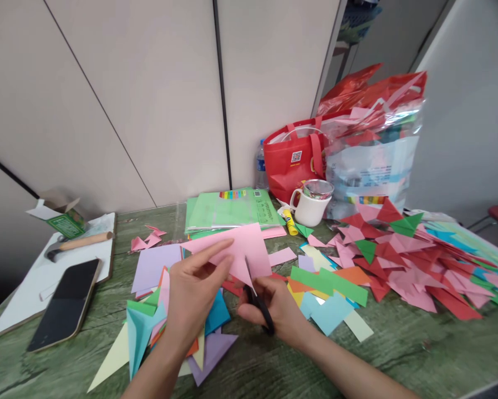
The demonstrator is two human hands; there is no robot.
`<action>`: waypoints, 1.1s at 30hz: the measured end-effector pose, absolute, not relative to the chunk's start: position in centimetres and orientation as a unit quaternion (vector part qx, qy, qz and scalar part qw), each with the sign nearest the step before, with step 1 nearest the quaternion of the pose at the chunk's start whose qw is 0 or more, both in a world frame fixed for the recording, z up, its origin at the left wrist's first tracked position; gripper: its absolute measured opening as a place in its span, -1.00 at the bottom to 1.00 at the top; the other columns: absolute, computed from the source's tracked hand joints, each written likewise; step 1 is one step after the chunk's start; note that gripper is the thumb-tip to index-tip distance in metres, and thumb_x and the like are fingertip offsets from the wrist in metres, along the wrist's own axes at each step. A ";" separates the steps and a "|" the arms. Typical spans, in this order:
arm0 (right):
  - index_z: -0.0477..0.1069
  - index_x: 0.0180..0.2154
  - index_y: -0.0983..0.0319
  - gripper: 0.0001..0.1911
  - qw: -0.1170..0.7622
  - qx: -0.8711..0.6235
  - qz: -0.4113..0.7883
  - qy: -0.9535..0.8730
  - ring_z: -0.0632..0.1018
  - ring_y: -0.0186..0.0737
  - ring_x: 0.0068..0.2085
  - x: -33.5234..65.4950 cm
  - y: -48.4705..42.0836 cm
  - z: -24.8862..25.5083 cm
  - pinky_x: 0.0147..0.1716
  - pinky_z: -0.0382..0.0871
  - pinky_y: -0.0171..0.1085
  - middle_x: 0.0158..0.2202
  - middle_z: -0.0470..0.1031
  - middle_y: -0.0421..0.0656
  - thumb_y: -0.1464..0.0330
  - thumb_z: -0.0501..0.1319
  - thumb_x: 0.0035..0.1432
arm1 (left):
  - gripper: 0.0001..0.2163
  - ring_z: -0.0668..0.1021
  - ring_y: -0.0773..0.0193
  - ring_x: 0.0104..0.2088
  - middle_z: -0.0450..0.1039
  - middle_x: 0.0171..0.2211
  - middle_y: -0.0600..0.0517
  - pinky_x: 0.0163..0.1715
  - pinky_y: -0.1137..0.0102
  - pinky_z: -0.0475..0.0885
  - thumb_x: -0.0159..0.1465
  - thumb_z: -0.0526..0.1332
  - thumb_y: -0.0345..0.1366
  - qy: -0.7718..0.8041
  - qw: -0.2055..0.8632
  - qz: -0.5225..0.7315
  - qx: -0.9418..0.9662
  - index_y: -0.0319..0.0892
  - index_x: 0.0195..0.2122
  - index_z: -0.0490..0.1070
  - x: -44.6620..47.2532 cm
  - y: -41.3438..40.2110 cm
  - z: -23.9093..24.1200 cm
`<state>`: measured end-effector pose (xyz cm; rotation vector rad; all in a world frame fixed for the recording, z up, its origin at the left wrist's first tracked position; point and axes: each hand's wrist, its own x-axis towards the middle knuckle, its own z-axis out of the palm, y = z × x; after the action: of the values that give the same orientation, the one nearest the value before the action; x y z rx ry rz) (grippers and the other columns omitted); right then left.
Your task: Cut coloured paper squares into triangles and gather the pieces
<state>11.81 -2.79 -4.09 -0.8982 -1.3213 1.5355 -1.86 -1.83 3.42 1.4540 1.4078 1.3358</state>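
Observation:
A sheet of pink paper (253,244) is held up over the table, pinched at its left part between the thumb and fingers of my left hand (199,280). My right hand (278,307) is closed round the black handles of a pair of scissors (257,305). The blades point up and away from me and lie at the sheet's lower edge, one of them showing against the pink. Below my left hand lies a heap of folded and cut coloured paper, with a light blue folded piece (138,338) and a purple piece (211,354).
To the right lie coloured strips (332,282) and a big pile of folded red and pink paper (399,255). Behind stand a white mug (313,208), a red bag (288,160), a glue stick (290,223) and green paper packs (228,210). A phone (68,305) and a hammer (82,243) lie left.

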 end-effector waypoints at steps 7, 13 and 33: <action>0.36 -0.33 0.26 -0.65 0.466 -0.332 0.616 -0.542 0.44 -0.26 -0.40 11.9 -2.8 -3.8 -0.41 0.32 -0.33 -0.43 0.44 -0.18 0.21 0.35 -0.14 | -0.76 0.33 0.47 -0.67 0.55 -0.49 0.05 -0.80 0.59 0.16 -0.01 0.29 -0.35 0.547 0.376 0.486 0.569 -0.13 -0.27 0.57 -1.3 -2.2 3.9; 0.35 -0.39 0.26 -0.62 0.462 -0.351 0.610 -0.540 0.42 -0.28 -0.45 11.8 -2.8 -3.5 -0.46 0.30 -0.33 -0.47 0.42 -0.18 0.14 0.34 -0.17 | -0.72 0.35 0.45 -0.65 0.56 -0.42 0.02 -0.82 0.58 0.11 -0.02 0.28 -0.36 0.557 0.377 0.484 0.559 -0.14 -0.24 0.56 -1.2 -2.1 4.0; 0.27 -0.54 0.24 -0.65 0.478 -0.375 0.619 -0.497 0.25 -0.39 -0.59 11.4 -2.8 -3.2 -0.61 0.13 -0.39 -0.63 0.28 -0.28 0.20 0.38 -0.28 | -0.70 0.10 0.54 -0.70 0.48 -0.49 0.09 -0.79 0.57 -0.02 0.01 0.27 -0.32 0.559 0.375 0.465 0.575 -0.13 -0.19 0.54 -1.4 -2.2 3.7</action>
<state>11.43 -2.79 -3.20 -0.9168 -1.2141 1.5115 -1.37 -2.20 3.70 1.4714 1.4322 1.1909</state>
